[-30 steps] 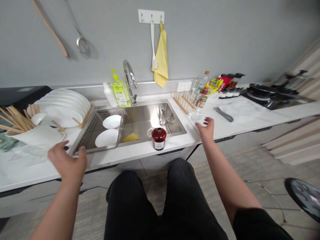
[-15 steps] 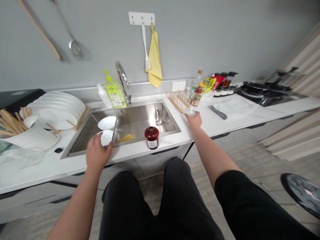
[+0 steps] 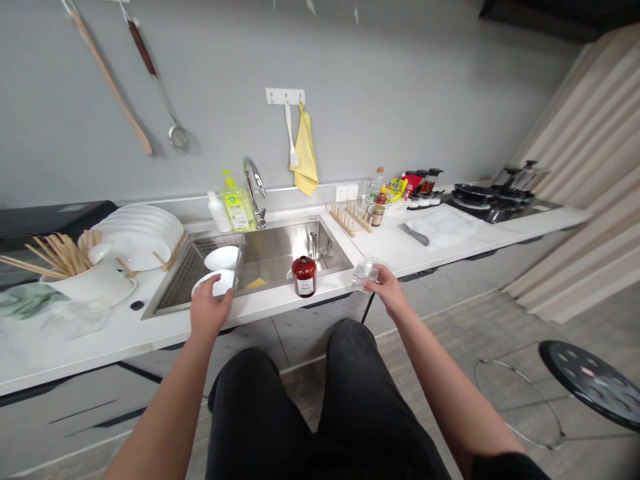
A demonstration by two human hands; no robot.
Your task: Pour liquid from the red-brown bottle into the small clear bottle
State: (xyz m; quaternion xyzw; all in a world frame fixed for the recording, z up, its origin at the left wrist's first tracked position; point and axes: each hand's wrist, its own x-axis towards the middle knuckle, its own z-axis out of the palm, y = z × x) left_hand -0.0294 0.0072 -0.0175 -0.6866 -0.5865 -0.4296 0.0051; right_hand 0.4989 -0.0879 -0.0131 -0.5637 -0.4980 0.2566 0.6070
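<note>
My left hand [image 3: 210, 310] rests at the front rim of the steel sink, fingers spread, right by the nearer white bowl [image 3: 223, 283]. I cannot tell whether it touches that bowl. A second white bowl [image 3: 222, 257] sits behind it in the wire basket [image 3: 196, 250]. My right hand [image 3: 387, 287] pinches a crumpled piece of clear plastic [image 3: 365, 272] over the counter's front edge, right of the sink. Between the hands, a dark red glass bottle [image 3: 305, 277] with a white label stands upright on the sink's front ledge.
A steel faucet [image 3: 254, 187] and soap bottle [image 3: 239, 205] stand behind the sink [image 3: 280, 240]. Plates [image 3: 145, 233] and a white pot of chopsticks [image 3: 95, 283] are left. Rightward are a wooden rack [image 3: 353, 217], jar [image 3: 377, 215], grey utensil [image 3: 414, 234], stove [image 3: 505, 207] and stool [image 3: 590, 380].
My right hand has drawn back from beside the wooden rack toward the counter's front edge, with the clear plastic in it. My left hand stays by the bowls. The view has tilted up.
</note>
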